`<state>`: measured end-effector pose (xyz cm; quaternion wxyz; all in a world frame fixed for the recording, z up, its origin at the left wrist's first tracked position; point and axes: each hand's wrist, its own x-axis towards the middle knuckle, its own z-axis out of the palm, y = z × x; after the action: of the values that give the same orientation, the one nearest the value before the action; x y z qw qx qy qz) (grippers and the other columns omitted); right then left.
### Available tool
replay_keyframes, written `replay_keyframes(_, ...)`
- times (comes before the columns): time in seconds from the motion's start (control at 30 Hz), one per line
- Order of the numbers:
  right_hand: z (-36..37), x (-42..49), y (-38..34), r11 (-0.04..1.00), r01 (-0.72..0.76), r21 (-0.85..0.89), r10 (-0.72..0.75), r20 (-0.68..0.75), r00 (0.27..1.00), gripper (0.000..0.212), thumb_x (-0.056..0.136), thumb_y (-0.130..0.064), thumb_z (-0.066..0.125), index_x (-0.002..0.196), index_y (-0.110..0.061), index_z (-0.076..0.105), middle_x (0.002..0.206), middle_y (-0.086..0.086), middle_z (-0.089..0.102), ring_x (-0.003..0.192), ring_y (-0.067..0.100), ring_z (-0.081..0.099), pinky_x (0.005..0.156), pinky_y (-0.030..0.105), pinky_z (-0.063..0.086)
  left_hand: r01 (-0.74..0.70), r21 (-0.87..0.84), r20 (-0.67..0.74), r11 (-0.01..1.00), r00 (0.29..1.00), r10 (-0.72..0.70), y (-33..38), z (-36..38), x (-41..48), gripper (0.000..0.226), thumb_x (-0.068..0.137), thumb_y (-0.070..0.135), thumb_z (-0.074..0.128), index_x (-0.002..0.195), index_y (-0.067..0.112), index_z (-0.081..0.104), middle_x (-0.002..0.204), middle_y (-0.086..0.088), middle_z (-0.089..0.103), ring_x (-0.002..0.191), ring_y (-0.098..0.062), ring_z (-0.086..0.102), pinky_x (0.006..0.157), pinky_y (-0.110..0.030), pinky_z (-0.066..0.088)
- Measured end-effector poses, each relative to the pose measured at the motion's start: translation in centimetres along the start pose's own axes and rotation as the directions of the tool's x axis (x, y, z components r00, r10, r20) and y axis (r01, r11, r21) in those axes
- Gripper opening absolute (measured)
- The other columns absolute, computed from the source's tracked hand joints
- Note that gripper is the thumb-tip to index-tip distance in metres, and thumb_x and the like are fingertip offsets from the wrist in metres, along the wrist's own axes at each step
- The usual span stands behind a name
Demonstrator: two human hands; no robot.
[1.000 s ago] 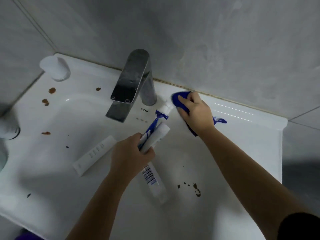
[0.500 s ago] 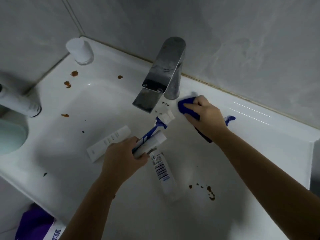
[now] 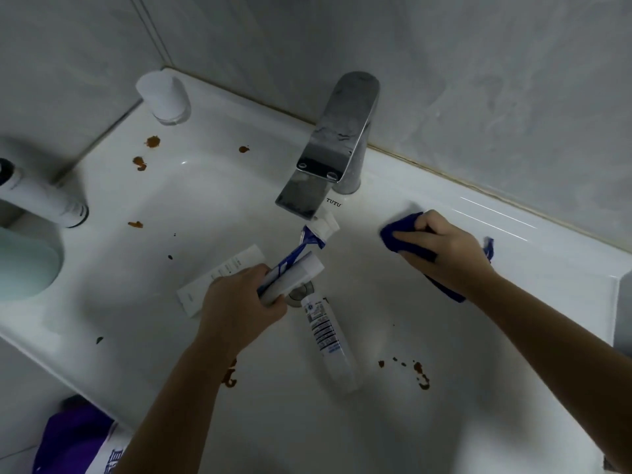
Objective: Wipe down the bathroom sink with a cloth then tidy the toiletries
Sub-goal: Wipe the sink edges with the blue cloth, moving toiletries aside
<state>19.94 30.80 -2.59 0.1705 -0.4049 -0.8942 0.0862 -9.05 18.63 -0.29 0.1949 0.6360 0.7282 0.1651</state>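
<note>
My right hand presses a dark blue cloth onto the back ledge of the white sink, right of the chrome faucet. Over the basin, my left hand grips a blue razor together with a white tube. Another white tube with a printed label lies in the basin by the drain. A flat white box lies left of my left hand. Brown stains mark the left rim and the basin's lower right.
A white cup stands upside down in the back left corner. A white bottle lies at the left edge above a pale green container. A purple bag sits below the sink's front edge. Grey tiled walls enclose the back.
My right hand has slid the cloth to the right along the back ledge, away from the faucet. My left hand keeps the razor and tube. The view has shifted left.
</note>
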Motion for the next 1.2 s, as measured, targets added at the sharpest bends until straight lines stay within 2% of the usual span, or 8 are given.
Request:
replay_keyframes(0.2, 3.0, 8.4, -3.9, 0.997, 0.066, 0.037, -0.068, 0.070, 0.995, 0.033, 0.080, -0.017, 0.068, 0.111, -0.010, 0.064, 0.096, 0.015, 0.056, 0.080, 0.027, 0.054, 0.064, 0.029, 0.042, -0.045, 0.017, -0.028, 0.999, 0.999, 0.045, 0.7, 0.2, 0.2, 0.024, 0.071, 0.024, 0.074, 0.082, 0.008, 0.061, 0.066, -0.005, 0.063, 0.053, -0.023, 0.057, 0.059, -0.033, 0.050)
replay_keyframes(0.4, 0.5, 0.1, -0.4, 0.998, 0.039, -0.056, -0.037, 0.025, 0.999, 0.039, 0.071, -0.017, 0.076, 0.108, -0.017, 0.065, 0.092, 0.007, 0.055, 0.080, 0.022, 0.056, 0.064, 0.021, 0.035, -0.026, -0.022, -0.006, 0.999, 1.000, 0.026, 1.5, 0.1, -0.5, 0.022, 0.070, 0.022, 0.074, 0.079, 0.009, 0.060, 0.062, -0.001, 0.058, 0.050, -0.021, 0.054, 0.054, -0.028, 0.045)
replay_keyframes(0.57, 2.2, 6.1, -2.5, 0.997, -0.070, 0.045, 0.071, -0.017, 0.997, 0.034, 0.079, -0.018, 0.070, 0.111, -0.011, 0.064, 0.094, 0.014, 0.055, 0.082, 0.028, 0.056, 0.067, 0.030, 0.046, -0.027, -0.012, 0.013, 1.000, 1.000, 0.027, 1.5, 0.5, -0.9, 0.019, 0.069, 0.025, 0.072, 0.076, 0.015, 0.057, 0.057, 0.006, 0.051, 0.046, -0.017, 0.050, 0.050, -0.027, 0.045)
replay_keyframes(0.7, 1.7, 4.2, -1.4, 0.998, -0.057, 0.029, 0.057, 0.013, 0.998, 0.035, 0.078, -0.018, 0.070, 0.112, -0.011, 0.064, 0.096, 0.014, 0.056, 0.082, 0.028, 0.057, 0.068, 0.027, 0.041, -0.018, -0.020, 0.002, 1.000, 1.000, 0.018, 2.0, 0.8, -0.8, 0.020, 0.070, 0.026, 0.073, 0.078, 0.015, 0.058, 0.060, 0.003, 0.056, 0.049, -0.017, 0.054, 0.051, -0.028, 0.048)
replay_keyframes(0.83, -0.7, -1.3, 1.6, 0.963, -0.259, -0.067, 0.250, -0.127, 0.960, 0.032, 0.077, -0.015, 0.071, 0.108, -0.010, 0.065, 0.092, 0.014, 0.053, 0.072, 0.033, 0.055, 0.062, 0.028, 0.038, -0.077, -0.048, 0.016, 0.996, 0.997, 0.078, 2.9, 1.1, -0.6, 0.023, 0.068, 0.025, 0.075, 0.074, 0.020, 0.053, 0.055, 0.013, 0.044, 0.044, -0.006, 0.044, 0.045, -0.014, 0.031)
replay_keyframes(0.93, -0.3, 3.8, 1.7, 0.975, -0.135, -0.175, 0.101, -0.193, 0.976, 0.030, 0.080, -0.014, 0.069, 0.109, -0.004, 0.065, 0.096, 0.024, 0.058, 0.079, 0.040, 0.056, 0.061, 0.037, 0.047, -0.109, -0.054, -0.001, 0.993, 0.994, 0.110, 3.2, 1.4, -0.6, 0.022, 0.063, 0.021, 0.078, 0.074, 0.019, 0.058, 0.049, 0.022, 0.032, 0.042, 0.007, 0.035, 0.045, -0.010, 0.023)
replay_keyframes(1.07, 0.5, 8.6, 1.5, 0.973, -0.066, -0.222, 0.014, -0.227, 0.974, 0.028, 0.087, -0.019, 0.062, 0.111, -0.004, 0.064, 0.101, 0.026, 0.061, 0.082, 0.040, 0.058, 0.061, 0.041, 0.050, -0.116, -0.035, 0.020, 0.993, 0.993, 0.117, 2.8, 2.2, -0.6, 0.024, 0.061, 0.018, 0.080, 0.076, 0.017, 0.061, 0.054, 0.014, 0.046, 0.040, -0.010, 0.050, 0.045, -0.011, 0.033)
replay_keyframes(1.2, -1.6, 0.6, 4.7, 0.950, -0.252, -0.185, 0.181, -0.332, 0.926, 0.029, 0.087, -0.024, 0.061, 0.111, -0.008, 0.065, 0.101, 0.024, 0.059, 0.085, 0.041, 0.057, 0.063, 0.041, 0.050, -0.091, -0.049, 0.051, 0.995, 0.994, 0.094, 3.1, 2.2, -0.1, 0.023, 0.068, 0.023, 0.076, 0.073, 0.021, 0.053, 0.056, 0.010, 0.050, 0.045, -0.008, 0.048, 0.044, -0.011, 0.031)
